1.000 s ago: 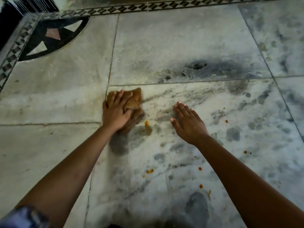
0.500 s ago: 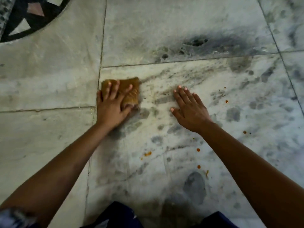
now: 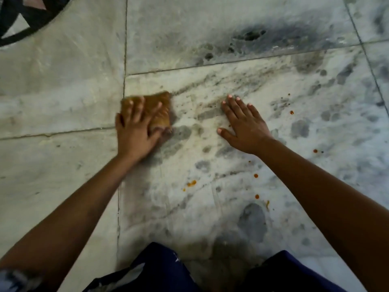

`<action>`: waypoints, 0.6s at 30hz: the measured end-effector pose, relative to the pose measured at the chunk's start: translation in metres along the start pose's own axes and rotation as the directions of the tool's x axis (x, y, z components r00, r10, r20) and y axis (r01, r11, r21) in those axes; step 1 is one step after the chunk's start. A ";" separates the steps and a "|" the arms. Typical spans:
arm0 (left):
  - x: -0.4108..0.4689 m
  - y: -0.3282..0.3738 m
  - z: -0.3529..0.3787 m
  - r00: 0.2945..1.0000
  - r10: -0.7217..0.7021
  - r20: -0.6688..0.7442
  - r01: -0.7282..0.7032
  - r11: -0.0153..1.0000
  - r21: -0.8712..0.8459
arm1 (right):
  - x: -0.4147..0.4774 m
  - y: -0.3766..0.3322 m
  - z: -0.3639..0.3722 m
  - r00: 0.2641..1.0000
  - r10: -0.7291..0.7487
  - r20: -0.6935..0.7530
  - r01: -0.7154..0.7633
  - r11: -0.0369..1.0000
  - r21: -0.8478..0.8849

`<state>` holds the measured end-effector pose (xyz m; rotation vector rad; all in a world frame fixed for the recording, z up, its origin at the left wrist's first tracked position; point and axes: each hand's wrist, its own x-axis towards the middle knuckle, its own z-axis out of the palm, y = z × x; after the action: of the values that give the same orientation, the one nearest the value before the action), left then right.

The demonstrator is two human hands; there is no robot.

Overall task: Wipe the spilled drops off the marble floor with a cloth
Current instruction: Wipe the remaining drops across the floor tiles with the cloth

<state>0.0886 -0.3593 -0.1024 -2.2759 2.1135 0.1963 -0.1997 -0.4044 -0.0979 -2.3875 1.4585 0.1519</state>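
**Cloth pressed flat on the floor**

Your left hand (image 3: 137,131) presses the brown cloth (image 3: 156,108) with spread fingers, grip wide. Your right hand (image 3: 245,125), right of the cloth, lies flat and holds nothing. Orange drops (image 3: 192,183) lie nearer you than the cloth.

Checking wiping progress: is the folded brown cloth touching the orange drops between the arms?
Apart. The head view shows bare marble between the folded brown cloth under the left hand and the orange drops.

Dim, soft, slight motion blur
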 end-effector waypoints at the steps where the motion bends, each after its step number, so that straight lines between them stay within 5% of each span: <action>1: 0.017 -0.001 -0.003 0.995 -0.100 -0.002 0.100 0.995 -0.004 | 0.000 0.000 0.000 1.000 0.001 -0.005 -0.001 1.000 0.003; 5: 0.076 0.039 -0.013 0.972 -0.223 0.069 0.227 0.972 -0.062 | 0.000 -0.001 0.000 1.000 0.003 -0.006 -0.003 1.000 -0.004; 12: -0.008 0.063 0.007 0.955 0.296 0.001 -0.296 0.954 -0.035 | -0.018 0.011 -0.004 0.995 0.074 -0.066 -0.071 0.996 0.060; 18: 0.032 0.041 -0.002 1.000 0.001 -0.012 -0.002 1.000 -0.026 | -0.055 0.043 -0.002 0.989 0.136 -0.053 -0.137 0.991 -0.009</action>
<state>0.0502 -0.3940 -0.1009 -2.2955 2.1311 0.2120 -0.2633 -0.3771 -0.0914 -2.3174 1.6501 0.1326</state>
